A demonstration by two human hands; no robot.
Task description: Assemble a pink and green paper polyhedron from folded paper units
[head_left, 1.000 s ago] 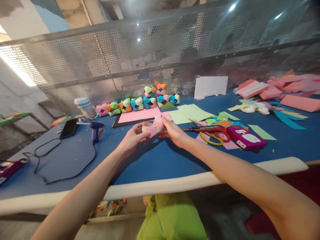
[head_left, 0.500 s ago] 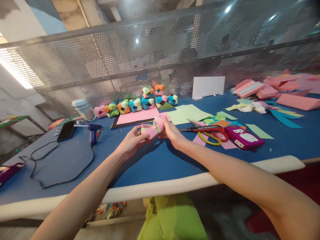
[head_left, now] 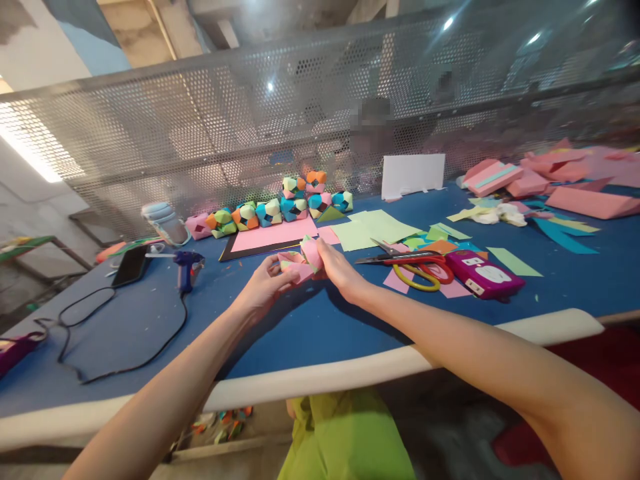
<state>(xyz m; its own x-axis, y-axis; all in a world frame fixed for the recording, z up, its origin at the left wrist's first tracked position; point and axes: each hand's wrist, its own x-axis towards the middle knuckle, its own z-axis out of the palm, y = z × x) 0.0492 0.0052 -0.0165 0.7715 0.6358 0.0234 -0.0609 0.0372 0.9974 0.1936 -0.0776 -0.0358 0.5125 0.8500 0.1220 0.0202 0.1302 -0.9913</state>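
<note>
pinching a pink and green folded paper piece between thumb and fingers, my left hand gripped its left side, while my right hand curled closed around the other side. i held it just above the blue table, in front of me, probably so both hands could steady the thin folds without crushing them. i could not tell whether it was one piece or two pressed together, as my fingers hid part of it.

the glue gun lay to my left, nozzle pointing toward a phone, likely to keep the tip away from paper and wrists. its cord looped apart from my hands. scissors with red and yellow handles lay to my right, near a purple box, close enough, i judged, for a short reach. along the back, paper balls stood in a row, two stacked on top, perhaps to save them from being squashed.
</note>
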